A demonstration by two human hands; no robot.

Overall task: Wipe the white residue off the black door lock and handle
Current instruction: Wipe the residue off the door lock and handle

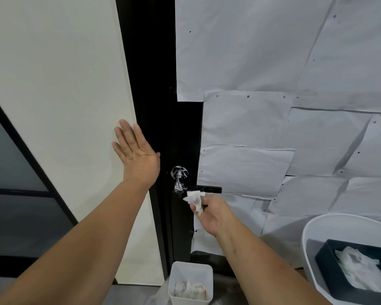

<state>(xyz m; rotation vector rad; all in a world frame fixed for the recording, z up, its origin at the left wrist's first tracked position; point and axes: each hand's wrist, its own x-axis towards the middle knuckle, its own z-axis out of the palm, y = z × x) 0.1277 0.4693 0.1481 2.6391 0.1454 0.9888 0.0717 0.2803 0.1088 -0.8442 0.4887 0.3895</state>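
Observation:
The round black door lock (179, 172) is smeared with white residue, and more residue runs down to the base of the black lever handle (211, 189). My right hand (213, 213) pinches a crumpled white wipe (195, 200) and holds it against the underside of the handle near its base. My left hand (136, 155) lies flat with straight fingers on the cream wall beside the black door frame (152, 84), left of the lock.
White paper sheets (273, 62) cover the door to the right. A small white bin (190, 282) with used wipes stands on the floor below the handle. At lower right a white tub (312, 234) holds a dark box of wipes (359, 267).

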